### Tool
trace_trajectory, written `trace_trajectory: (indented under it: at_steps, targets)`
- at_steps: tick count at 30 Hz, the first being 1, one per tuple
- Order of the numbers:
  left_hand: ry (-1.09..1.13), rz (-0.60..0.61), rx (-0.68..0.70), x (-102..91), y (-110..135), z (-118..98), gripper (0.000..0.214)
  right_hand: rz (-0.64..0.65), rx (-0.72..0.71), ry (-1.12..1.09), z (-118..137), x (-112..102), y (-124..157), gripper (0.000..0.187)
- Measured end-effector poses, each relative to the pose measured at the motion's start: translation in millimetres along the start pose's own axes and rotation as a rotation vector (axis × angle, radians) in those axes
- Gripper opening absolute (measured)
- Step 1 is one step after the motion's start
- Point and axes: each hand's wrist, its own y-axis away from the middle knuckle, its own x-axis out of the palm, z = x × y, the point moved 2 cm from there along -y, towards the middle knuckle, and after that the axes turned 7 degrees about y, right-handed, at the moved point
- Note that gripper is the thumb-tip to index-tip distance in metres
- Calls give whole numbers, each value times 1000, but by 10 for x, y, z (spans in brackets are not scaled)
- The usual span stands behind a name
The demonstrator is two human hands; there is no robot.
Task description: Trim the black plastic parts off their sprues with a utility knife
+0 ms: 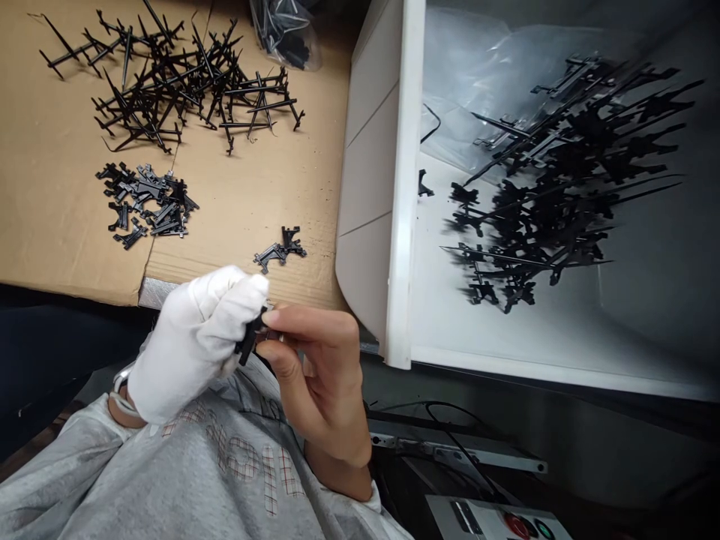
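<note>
Black part (250,343) pinched over the cardboard's (56,240) near edge.
Gloved left hand (194,341) and bare right hand (318,379) both clamp it; the pinches should probably sit close together.

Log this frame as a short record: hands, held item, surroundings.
left hand: white glove, pinching a black part
right hand: bare, pinching the same part
cardboard: runner pile at back, small-part pile nearer, loose part nearest the hands
bin: white, right of cardboard, holds blurred black runners
bag: clear, top edge, black pieces inside
</note>
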Motion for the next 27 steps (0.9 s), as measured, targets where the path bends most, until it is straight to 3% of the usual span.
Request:
trace_trajectory:
  at_steps: [7,13,19,24,27]
  targets:
    - [-60,-46,-47,-18,-11,-12,44,-20,86,-216,-42,-20,27,19]
    - [-352,-243,180,-29,-28,-94,35,-4,61,-451,-69,42,1,19]
    - [-187,-230,78,54,5,-88,35,-37,74,-414,-81,82,11,19]
    - [-259,-302,168,57,45,-69,36,-70,134,-397,-60,134,23,22]
    - [-250,-298,131,64,37,-73,40,-87,124,-356,-54,130,47,21]
